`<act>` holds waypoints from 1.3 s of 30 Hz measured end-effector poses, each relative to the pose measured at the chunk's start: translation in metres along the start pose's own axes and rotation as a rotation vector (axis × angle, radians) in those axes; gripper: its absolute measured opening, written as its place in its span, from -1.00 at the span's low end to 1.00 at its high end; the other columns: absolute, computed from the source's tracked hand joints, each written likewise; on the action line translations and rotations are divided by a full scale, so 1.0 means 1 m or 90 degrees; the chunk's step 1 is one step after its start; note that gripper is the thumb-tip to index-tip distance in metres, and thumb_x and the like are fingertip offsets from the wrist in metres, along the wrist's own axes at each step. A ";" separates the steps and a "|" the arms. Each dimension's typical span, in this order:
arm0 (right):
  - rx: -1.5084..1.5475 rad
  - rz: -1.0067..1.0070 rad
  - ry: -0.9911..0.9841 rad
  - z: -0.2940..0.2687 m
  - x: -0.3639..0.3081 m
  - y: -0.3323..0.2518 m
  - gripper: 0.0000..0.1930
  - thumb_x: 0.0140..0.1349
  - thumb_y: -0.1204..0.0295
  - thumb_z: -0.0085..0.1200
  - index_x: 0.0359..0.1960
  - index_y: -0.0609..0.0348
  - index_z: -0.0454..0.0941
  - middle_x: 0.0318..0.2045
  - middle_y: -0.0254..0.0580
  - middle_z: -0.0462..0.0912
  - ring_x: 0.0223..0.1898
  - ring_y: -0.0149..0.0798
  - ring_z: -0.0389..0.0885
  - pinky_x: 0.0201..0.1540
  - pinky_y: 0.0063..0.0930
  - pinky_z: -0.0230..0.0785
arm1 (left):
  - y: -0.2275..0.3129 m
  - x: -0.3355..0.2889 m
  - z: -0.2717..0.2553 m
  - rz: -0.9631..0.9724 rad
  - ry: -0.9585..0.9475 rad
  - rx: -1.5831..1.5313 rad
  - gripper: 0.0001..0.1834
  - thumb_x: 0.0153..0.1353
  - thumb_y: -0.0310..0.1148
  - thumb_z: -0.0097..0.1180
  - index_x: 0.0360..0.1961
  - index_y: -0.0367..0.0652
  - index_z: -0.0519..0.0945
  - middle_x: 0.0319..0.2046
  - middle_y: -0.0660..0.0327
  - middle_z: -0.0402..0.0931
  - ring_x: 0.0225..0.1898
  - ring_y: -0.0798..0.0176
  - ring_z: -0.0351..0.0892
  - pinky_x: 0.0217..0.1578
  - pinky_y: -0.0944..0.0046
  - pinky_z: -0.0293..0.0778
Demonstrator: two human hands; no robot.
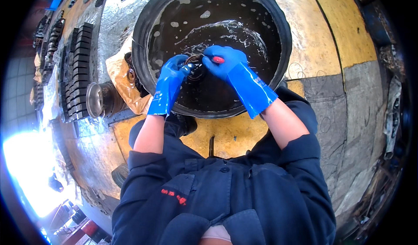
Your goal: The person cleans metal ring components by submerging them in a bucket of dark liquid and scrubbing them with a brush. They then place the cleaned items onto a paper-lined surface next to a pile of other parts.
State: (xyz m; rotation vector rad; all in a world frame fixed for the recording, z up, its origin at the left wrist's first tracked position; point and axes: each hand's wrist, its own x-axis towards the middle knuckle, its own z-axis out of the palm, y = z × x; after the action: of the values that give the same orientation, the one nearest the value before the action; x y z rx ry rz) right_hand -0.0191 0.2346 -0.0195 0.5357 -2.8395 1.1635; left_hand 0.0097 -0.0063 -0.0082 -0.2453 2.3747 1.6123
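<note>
Both of my hands wear long blue rubber gloves and are over a round black tub point(285, 36) of dark, foamy liquid point(217, 5). My left hand point(173, 68) is closed on the left edge of a dark, wet ring-shaped metal part point(197, 72). Beside it, my right hand point(227, 63) is wrapped round a tool with a red handle point(218, 59). Only the handle's end shows; the working end is hidden by the glove and the part, so its kind is unclear.
Left of the tub, brown paper point(117, 73) lies under dark metal rings point(131, 75). A metal cylinder point(96, 99) lies near it, beside rows of black blocks point(80, 66). Metal parts line the right edge, with a long pale piece point(393, 114). The floor has yellow and grey plates.
</note>
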 end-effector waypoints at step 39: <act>0.041 0.235 -0.258 -0.020 0.009 -0.016 -0.63 0.42 0.07 0.32 0.05 0.02 0.87 -0.10 -0.12 0.92 -0.04 -0.04 0.90 0.06 -0.12 0.71 | -0.023 0.012 0.006 0.177 0.029 0.008 -0.45 0.49 -0.44 0.32 0.47 -0.25 0.59 0.28 0.03 0.74 0.26 0.09 0.76 0.28 0.15 0.66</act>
State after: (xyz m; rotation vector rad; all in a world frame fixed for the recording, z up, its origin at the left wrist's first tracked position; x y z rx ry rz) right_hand -0.0245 0.2354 0.0071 0.2794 -3.3682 1.3339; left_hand 0.0053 -0.0092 -0.0344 0.0547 2.5434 1.7239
